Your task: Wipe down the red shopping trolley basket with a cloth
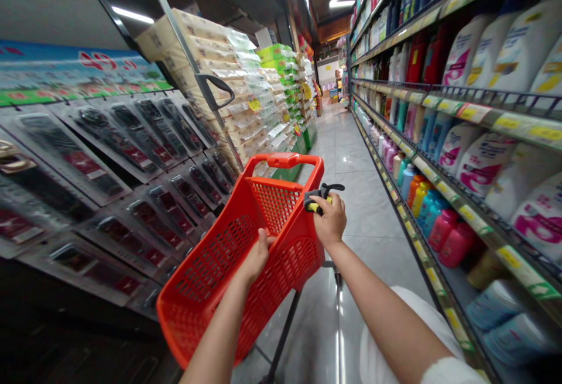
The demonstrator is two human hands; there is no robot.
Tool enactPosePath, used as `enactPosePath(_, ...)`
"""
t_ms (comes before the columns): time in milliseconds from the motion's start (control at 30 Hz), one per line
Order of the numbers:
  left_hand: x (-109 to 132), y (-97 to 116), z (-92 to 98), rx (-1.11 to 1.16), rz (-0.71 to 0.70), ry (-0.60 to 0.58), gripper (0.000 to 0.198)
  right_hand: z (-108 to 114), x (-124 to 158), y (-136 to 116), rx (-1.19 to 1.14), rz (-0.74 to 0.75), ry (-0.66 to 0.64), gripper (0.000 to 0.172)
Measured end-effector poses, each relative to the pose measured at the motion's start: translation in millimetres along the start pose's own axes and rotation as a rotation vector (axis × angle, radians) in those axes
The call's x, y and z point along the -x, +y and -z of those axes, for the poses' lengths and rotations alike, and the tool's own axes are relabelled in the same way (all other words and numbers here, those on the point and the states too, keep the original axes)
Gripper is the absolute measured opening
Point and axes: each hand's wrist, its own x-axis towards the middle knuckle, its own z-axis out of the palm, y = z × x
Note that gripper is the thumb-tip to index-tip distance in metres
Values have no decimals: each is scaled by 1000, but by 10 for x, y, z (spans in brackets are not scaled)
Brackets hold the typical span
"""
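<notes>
A red plastic shopping cart basket (281, 250) with mesh walls stands tilted in view, on a dark metal frame (284, 331). My left hand (257, 258) is closed over the near side rim, thumb up, its fingertips partly hidden. Beside the corner of the cart's handle (283, 160), my right hand (330, 220) is closed round a small grey-and-yellow object with a black strap loop (312, 199). That object rests against the red rim; its exact kind cannot be made out. Inside the basket I see no goods.
Shelves of shampoo and other bottles (474, 158) line the right side. On the left hang packaged belts (83, 156) under a price sign (88, 71). Stacked tissue packs (228, 74) and green packs (281, 68) stand beyond. A tiled aisle (346, 138) runs ahead.
</notes>
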Motion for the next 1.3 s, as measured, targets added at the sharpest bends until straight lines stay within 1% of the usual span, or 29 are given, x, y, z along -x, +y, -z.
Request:
enactPosePath(67, -4, -6, -11, 3, 7, -3, 100, 34, -32, 13, 82, 65, -54, 40)
enactPosePath(133, -12, -10, -21, 8, 16, 0, 99, 22, -11, 16, 155, 103, -112, 42)
enactPosePath(200, -30, -15, -24, 20, 16, -3, 100, -12, 64, 4, 223, 124, -172, 46)
enactPosePath(267, -56, -26, -19, 30, 18, -14, 101, -39, 177, -23, 277, 162, -260, 50)
enactPosePath(367, -95, -51, 1, 30, 33, -17, 103, -21, 313, -64, 319, 282, -411, 52)
enactPosePath(433, -105, -70, 18, 28, 42, -13, 103, 27, 310, -66, 325, 389, -484, 50)
enactPosePath(467, -105, -79, 25, 31, 45, -12, 103, 54, 274, -56, 332, 420, -499, 49)
enactPosePath(500, -101, -86, 31, 36, 45, -9, 102, 78, 221, -40, 341, 419, -493, 49)
enactPosePath(533, -96, -93, 34, 45, 43, -8, 102, 95, 159, -21, 352, 387, -469, 49)
enactPosePath(600, -90, -105, 36, 76, 47, -13, 100, 93, 57, 9, 356, 280, -408, 52)
enactPosePath(667, -98, -115, 30, 130, 64, -35, 102, 47, 63, 3, 317, 219, -387, 54)
enactPosePath(733, -124, -123, 21, 202, 96, -60, 106, -20, 221, -58, 260, 236, -428, 54)
enactPosePath(800, -157, -128, 9, 272, 121, -78, 110, -72, 495, -155, 221, 271, -493, 55)
enactPosePath(900, -200, -126, -7, 329, 115, -71, 112, -93, 878, -277, 171, 380, -607, 57)
enactPosePath(933, -210, -123, -11, 330, 106, -68, 112, -91, 945, -290, 151, 424, -637, 57)
enactPosePath(1000, -226, -118, -12, 304, 91, -56, 111, -89, 954, -260, 119, 472, -672, 55)
enactPosePath(1033, -233, -116, -10, 275, 82, -48, 109, -94, 904, -221, 110, 453, -666, 55)
enactPosePath(1067, -239, -115, -7, 237, 65, -37, 104, -104, 829, -172, 102, 399, -639, 55)
enactPosePath(1100, -243, -114, -4, 200, 41, -25, 98, -120, 739, -119, 90, 311, -591, 56)
enactPosePath(1167, -245, -113, 0, 146, -2, -15, 84, -166, 550, -19, 42, 64, -451, 56)
enactPosePath(1233, -236, -110, -2, 136, -9, -39, 78, -221, 384, 47, -17, -176, -297, 52)
enactPosePath(1267, -227, -107, -5, 141, 11, -38, 77, -246, 312, 64, -41, -246, -234, 50)
enactPosePath(1300, -218, -103, -8, 145, 31, -32, 77, -267, 247, 74, -56, -269, -187, 49)
